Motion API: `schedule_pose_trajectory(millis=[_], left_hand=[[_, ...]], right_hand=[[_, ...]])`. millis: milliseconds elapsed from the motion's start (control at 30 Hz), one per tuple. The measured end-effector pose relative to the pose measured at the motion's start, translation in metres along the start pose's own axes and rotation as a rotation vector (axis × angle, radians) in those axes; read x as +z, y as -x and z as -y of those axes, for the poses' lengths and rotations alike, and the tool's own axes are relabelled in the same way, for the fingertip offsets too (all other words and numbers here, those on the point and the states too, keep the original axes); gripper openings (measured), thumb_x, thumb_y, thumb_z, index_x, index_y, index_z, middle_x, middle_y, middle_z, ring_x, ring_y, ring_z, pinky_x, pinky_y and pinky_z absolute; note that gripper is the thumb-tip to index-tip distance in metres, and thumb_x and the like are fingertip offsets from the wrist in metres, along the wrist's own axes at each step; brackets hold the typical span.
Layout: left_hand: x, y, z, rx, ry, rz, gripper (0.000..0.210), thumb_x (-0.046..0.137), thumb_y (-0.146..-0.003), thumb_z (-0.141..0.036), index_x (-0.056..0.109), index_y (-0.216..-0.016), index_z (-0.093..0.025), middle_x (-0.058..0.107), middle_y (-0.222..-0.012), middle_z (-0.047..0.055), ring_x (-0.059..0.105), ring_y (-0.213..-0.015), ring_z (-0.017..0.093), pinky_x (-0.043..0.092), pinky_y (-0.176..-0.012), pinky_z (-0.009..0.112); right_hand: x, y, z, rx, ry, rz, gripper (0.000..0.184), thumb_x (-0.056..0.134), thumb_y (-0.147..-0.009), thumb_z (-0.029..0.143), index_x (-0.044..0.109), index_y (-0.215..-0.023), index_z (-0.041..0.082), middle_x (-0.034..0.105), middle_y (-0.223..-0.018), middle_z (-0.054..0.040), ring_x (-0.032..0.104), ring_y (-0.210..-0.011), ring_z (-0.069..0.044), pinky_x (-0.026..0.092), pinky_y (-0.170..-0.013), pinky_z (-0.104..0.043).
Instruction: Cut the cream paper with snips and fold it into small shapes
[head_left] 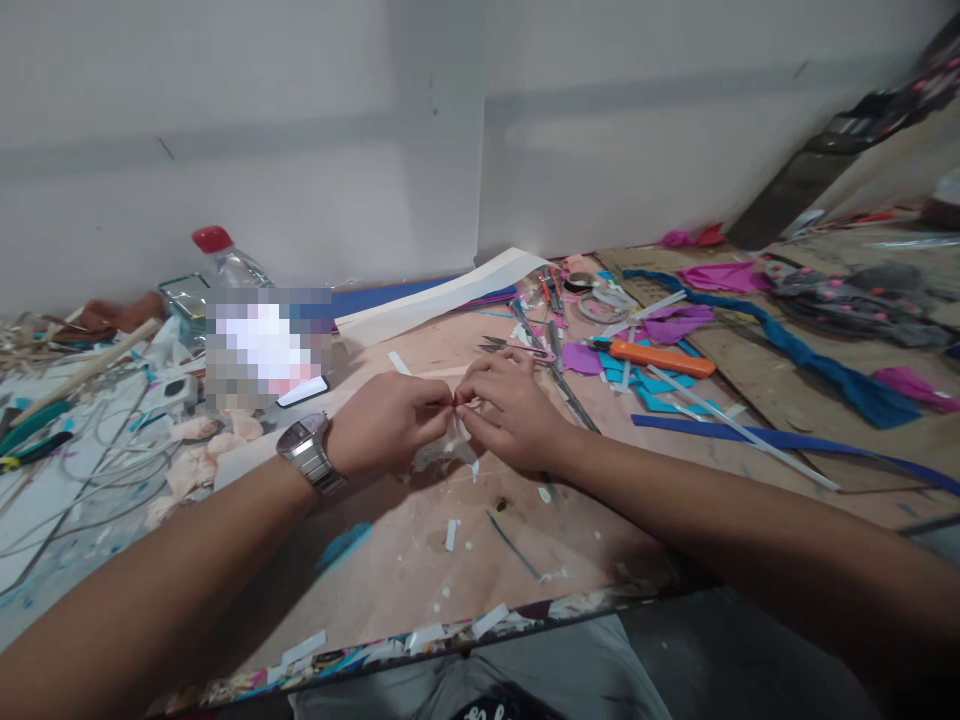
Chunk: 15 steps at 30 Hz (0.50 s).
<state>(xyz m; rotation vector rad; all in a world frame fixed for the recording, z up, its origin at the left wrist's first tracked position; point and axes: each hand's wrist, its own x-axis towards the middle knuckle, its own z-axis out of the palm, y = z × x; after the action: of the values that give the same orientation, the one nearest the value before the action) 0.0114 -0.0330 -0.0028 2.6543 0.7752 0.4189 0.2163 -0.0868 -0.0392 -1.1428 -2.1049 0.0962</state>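
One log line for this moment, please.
left hand: pinching pale scrap | right hand: pinching same scrap | nearby: orange tool, red-capped bottle

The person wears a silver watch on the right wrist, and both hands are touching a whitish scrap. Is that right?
Not quite: the head view shows the silver watch on the left wrist. The left hand and right hand do touch a whitish scrap.
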Motion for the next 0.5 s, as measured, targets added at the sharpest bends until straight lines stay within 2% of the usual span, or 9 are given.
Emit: schedule_pose_trajectory(millis=[133,500], left_hand=[[-0.0001,-0.0007,-0.002,0.035,-0.031,-0.015,0.022,0.055,-0.094,-0.028,0.068,-0.079,-0.019,0.061,-0.062,-0.002,0.049,-0.057,0.011,0.03,-0.06,0.026],[-0.0036,-0.0017,-0.0007,-0.061,-0.054,0.059,0.022,0.053,-0.098,-0.031,0.069,-0.089,-0.02,0.068,-0.071,0.0,0.056,-0.064,0.014,0.034,-0.064,0.026]], right_hand=[[0.0001,0.0003,0.0004,0.02,-0.017,0.046,0.008,0.054,-0.089,0.021,0.061,-0.087,0.02,0.068,-0.088,-0.0044,0.061,-0.098,-0.024,0.025,-0.098,-0.047],[-0.0005,-0.001,-0.0028,0.044,-0.018,0.052,0.009,0.055,-0.092,0.024,0.062,-0.088,0.021,0.069,-0.09,-0.0037,0.06,-0.1,-0.024,0.025,-0.096,-0.045]])
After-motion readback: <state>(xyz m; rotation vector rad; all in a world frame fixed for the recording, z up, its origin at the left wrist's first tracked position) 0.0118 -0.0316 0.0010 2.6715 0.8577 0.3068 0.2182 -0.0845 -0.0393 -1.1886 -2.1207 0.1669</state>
